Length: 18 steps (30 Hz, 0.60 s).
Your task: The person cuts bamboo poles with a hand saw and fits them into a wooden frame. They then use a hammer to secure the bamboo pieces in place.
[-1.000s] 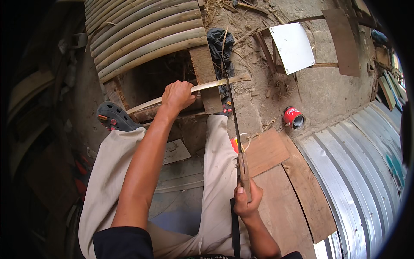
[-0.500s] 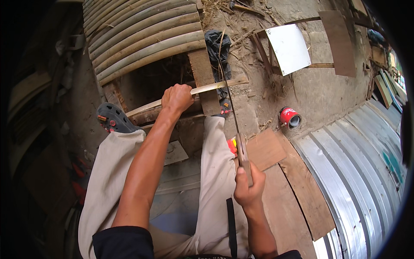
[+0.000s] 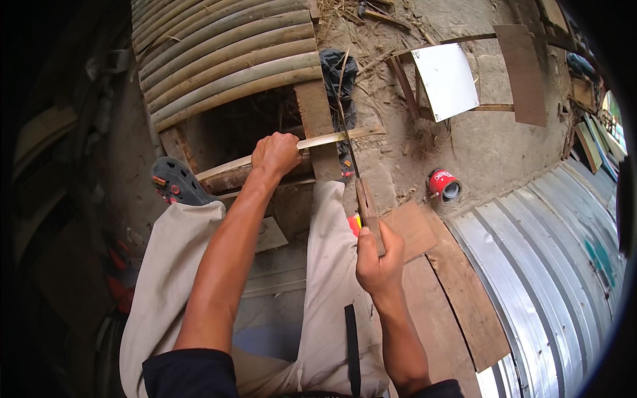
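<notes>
My left hand (image 3: 276, 154) is wrapped round a long, pale bamboo strip (image 3: 321, 141) and bears on it over the slat frame. The strip lies across a wooden rail (image 3: 312, 114) and sticks out to the right past it. In a fist, my right hand (image 3: 381, 261) holds a handsaw (image 3: 367, 207) by its brown wooden handle. Its thin blade, seen nearly edge-on, points away from me and crosses the strip just right of the rail. I cannot tell how deep any cut is.
Rows of bamboo slats (image 3: 229, 66) cover the frame ahead. A black plastic bag (image 3: 338, 76) lies beside it. To the right are a red can (image 3: 444, 185), a white panel (image 3: 444, 81), brown boards (image 3: 458, 298) and corrugated metal sheeting (image 3: 537, 265). My dark clog (image 3: 179, 182) is at left.
My right hand and the saw have moved forward and slightly left, the blade sliding across the strip. My left hand keeps its grip on the strip. The view has shifted slightly.
</notes>
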Each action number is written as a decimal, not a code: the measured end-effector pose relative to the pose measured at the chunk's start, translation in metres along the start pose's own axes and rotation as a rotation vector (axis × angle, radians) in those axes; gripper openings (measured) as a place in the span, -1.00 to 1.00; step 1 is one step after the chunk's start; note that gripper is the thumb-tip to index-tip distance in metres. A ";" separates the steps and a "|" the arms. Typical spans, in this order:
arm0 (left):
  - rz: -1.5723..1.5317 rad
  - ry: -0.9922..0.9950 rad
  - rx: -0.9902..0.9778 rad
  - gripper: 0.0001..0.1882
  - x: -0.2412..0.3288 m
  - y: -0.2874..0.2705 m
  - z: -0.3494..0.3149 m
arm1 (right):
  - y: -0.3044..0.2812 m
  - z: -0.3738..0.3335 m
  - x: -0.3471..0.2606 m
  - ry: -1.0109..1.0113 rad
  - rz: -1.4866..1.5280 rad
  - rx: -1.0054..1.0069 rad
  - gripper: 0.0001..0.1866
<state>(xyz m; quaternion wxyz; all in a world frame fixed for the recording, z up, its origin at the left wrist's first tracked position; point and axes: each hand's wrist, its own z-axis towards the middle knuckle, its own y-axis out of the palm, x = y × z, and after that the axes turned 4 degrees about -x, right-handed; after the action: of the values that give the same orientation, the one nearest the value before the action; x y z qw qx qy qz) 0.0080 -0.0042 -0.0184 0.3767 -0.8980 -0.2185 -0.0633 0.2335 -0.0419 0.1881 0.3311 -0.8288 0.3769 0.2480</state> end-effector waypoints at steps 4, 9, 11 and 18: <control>-0.015 0.009 -0.017 -0.84 0.000 0.000 -0.002 | -0.014 -0.055 -0.005 -0.014 -0.001 -0.046 -0.85; -0.036 -0.035 -0.008 -0.83 0.002 -0.001 -0.001 | -0.019 -0.077 0.014 -0.125 0.036 -0.018 -0.85; -0.032 -0.034 -0.008 -0.83 0.002 -0.001 -0.001 | -0.016 -0.067 0.021 0.014 0.000 -0.051 -0.86; -0.051 -0.017 0.004 -0.84 0.001 0.002 -0.002 | -0.023 -0.068 -0.003 -0.001 0.007 -0.039 -0.86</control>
<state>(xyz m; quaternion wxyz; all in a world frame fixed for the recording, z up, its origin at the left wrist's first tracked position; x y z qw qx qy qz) 0.0101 -0.0065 -0.0180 0.3749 -0.8918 -0.2447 -0.0647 0.2605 -0.0791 0.2428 0.3140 -0.8336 0.3748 0.2571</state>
